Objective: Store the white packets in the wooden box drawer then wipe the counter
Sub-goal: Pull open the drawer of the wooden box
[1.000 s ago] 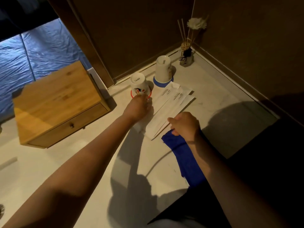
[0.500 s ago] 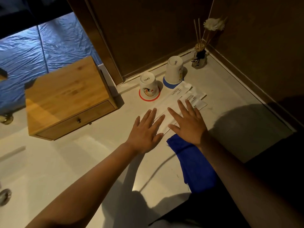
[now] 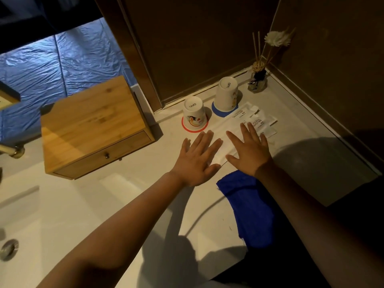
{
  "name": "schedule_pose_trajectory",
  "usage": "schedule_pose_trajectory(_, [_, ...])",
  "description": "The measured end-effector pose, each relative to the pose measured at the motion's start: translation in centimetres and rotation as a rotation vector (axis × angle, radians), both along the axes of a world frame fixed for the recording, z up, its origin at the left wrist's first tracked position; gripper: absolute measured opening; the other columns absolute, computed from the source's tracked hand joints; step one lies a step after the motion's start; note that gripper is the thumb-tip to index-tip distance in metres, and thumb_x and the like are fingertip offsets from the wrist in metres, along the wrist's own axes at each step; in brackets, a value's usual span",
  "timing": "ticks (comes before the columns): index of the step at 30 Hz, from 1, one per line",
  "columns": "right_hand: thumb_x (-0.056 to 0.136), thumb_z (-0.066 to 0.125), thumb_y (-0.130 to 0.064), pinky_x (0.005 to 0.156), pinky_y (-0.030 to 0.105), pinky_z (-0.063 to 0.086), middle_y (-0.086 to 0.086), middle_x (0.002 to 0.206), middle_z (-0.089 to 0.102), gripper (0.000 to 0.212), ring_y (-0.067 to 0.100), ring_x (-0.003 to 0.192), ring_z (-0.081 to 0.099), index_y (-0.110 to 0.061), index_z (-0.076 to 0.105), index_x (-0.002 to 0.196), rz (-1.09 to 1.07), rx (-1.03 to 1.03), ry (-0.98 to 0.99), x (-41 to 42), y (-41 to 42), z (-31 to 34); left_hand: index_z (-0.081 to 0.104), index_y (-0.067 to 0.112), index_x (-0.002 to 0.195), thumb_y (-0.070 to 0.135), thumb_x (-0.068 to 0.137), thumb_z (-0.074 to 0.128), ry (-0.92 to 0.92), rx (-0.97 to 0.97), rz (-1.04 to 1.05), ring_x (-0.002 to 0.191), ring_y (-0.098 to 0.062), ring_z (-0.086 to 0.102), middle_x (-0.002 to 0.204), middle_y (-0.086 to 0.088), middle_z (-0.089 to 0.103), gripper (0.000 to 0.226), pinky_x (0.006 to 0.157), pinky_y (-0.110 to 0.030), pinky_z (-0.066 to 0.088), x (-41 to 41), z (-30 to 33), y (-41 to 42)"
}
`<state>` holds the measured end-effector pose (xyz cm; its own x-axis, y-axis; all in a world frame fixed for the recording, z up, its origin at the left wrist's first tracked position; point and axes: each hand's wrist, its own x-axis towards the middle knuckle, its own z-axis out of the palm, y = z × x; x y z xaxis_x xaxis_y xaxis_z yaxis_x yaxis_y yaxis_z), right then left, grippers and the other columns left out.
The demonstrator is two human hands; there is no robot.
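Several long white packets [image 3: 247,121] lie fanned on the pale counter [image 3: 128,196], right of centre. My left hand [image 3: 197,161] is spread flat, fingers apart, over their near left ends. My right hand [image 3: 249,150] is spread flat over the middle of the packets. Neither hand grips anything. The wooden box [image 3: 91,125] stands to the left, its drawer [image 3: 104,156] closed, with a small knob. A blue cloth [image 3: 245,208] lies on the counter under my right wrist.
Two upturned white cups stand behind the packets: one on a red coaster [image 3: 193,111], one on a blue coaster [image 3: 226,94]. A reed diffuser [image 3: 257,80] occupies the back corner. Dark walls close the back and right. A sink basin with drain [image 3: 8,249] lies at left.
One second ago my left hand was at the red-coaster cup and my right was curled near the cloth. Both hands now lie flat and spread on the packets. The view has shifted slightly.
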<state>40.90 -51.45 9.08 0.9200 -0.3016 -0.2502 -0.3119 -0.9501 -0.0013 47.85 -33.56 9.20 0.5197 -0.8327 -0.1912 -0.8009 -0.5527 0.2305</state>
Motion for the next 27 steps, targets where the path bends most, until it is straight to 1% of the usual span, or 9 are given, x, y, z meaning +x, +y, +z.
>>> schedule_pose_trajectory(2, [0.087, 0.046, -0.05, 0.111, 0.049, 0.026, 0.009, 0.155, 0.019, 0.064, 0.029, 0.143, 0.014, -0.029, 0.023, 0.143, 0.0, 0.038, -0.13, 0.1, 2.1, 1.2, -0.002, 0.037, 0.147, 0.064, 0.088, 0.022, 0.0, -0.061, 0.039, 0.147, -0.022, -0.008, 0.16, 0.001, -0.003, 0.069, 0.114, -0.051, -0.005, -0.2, 1.4, 1.6])
schedule_pose_trajectory(5, [0.087, 0.049, -0.039, 0.091, 0.041, 0.05, 0.005, 0.127, 0.056, 0.037, 0.025, 0.114, 0.054, -0.023, 0.052, 0.12, -0.015, 0.27, -0.341, 0.6, 6.1, 2.5, 0.031, 0.02, 0.143, 0.057, 0.091, 0.023, -0.07, -0.199, 0.097, 0.14, -0.027, 0.029, 0.152, -0.009, 0.034, 0.065, 0.113, -0.048, 0.02, 0.3, 4.0, 5.6])
schedule_pose_trajectory(8, [0.088, 0.048, -0.039, 0.073, 0.034, 0.056, -0.002, 0.096, 0.064, 0.014, 0.019, 0.086, 0.063, -0.028, 0.056, 0.092, -0.025, 0.506, -0.333, 1.7, 11.0, 3.0, 0.054, 0.011, 0.127, 0.038, 0.093, 0.036, -0.239, -0.304, 0.162, 0.121, -0.028, 0.053, 0.131, -0.013, 0.057, 0.047, 0.102, -0.043, 0.037, 2.2, 5.9, 11.3])
schedule_pose_trajectory(11, [0.088, 0.046, -0.044, 0.068, 0.033, 0.054, -0.006, 0.077, 0.064, 0.021, 0.017, 0.073, 0.062, -0.028, 0.052, 0.077, -0.058, 0.734, -0.212, 3.8, 15.3, 3.0, 0.055, 0.009, 0.125, 0.032, 0.093, 0.042, -0.32, -0.352, 0.333, 0.116, -0.03, 0.054, 0.129, -0.014, 0.057, 0.041, 0.099, -0.042, 0.04, 5.3, 7.0, 17.0])
schedule_pose_trajectory(14, [0.084, 0.041, -0.053, 0.078, 0.04, 0.054, -0.005, 0.083, 0.068, 0.03, 0.02, 0.081, 0.065, -0.027, 0.056, 0.08, -0.12, 0.887, -0.044, 6.5, 18.9, 3.0, 0.046, 0.01, 0.135, 0.034, 0.094, 0.04, -0.339, -0.254, 0.524, 0.129, -0.037, 0.043, 0.143, -0.02, 0.043, 0.048, 0.104, -0.047, 0.035, 8.9, 7.0, 21.5])
schedule_pose_trajectory(19, [0.087, 0.041, -0.047, 0.089, 0.047, 0.051, -0.007, 0.079, 0.067, 0.027, 0.02, 0.087, 0.068, -0.028, 0.058, 0.076, -0.251, 1.028, 0.041, 9.8, 23.0, 3.1, 0.017, 0.035, 0.147, 0.053, 0.094, 0.024, -0.213, -0.034, 0.632, 0.147, -0.023, 0.004, 0.16, -0.005, 0.009, 0.056, 0.112, -0.052, 0.006, 12.7, 4.9, 25.0])
schedule_pose_trajectory(21, [0.088, 0.042, -0.044, 0.084, 0.043, 0.054, -0.005, 0.077, 0.068, 0.027, 0.02, 0.081, 0.068, -0.027, 0.058, 0.075, -0.28, 1.072, 0.057, 10.6, 24.2, 3.4, 0.016, 0.037, 0.147, 0.057, 0.092, 0.022, -0.212, -0.042, 0.631, 0.147, -0.022, 0.004, 0.16, -0.003, 0.009, 0.058, 0.113, -0.054, 0.003, 13.1, 4.4, 25.2])
schedule_pose_trajectory(24, [0.091, 0.046, -0.029, 0.06, 0.028, 0.048, 0.018, 0.106, 0.07, 0.031, 0.021, 0.075, 0.06, -0.006, 0.063, 0.103, -0.355, 1.227, 0.104, 12.0, 25.9, 3.7, 0.02, 0.036, 0.146, 0.058, 0.09, 0.02, -0.273, -0.062, 0.627, 0.146, -0.022, 0.01, 0.159, -0.003, 0.016, 0.06, 0.112, -0.054, 0.008, 13.1, 4.3, 25.2])
schedule_pose_trajectory(27, [0.093, 0.045, -0.024, 0.056, 0.026, 0.043, 0.025, 0.116, 0.064, 0.037, 0.023, 0.077, 0.056, 0.005, 0.057, 0.113, -0.417, 1.315, 0.111, 13.0, 27.3, 4.2, 0.023, 0.034, 0.146, 0.056, 0.091, 0.022, -0.304, -0.066, 0.628, 0.146, -0.024, 0.014, 0.158, -0.005, 0.019, 0.06, 0.111, -0.054, 0.011, 13.0, 4.3, 25.1])
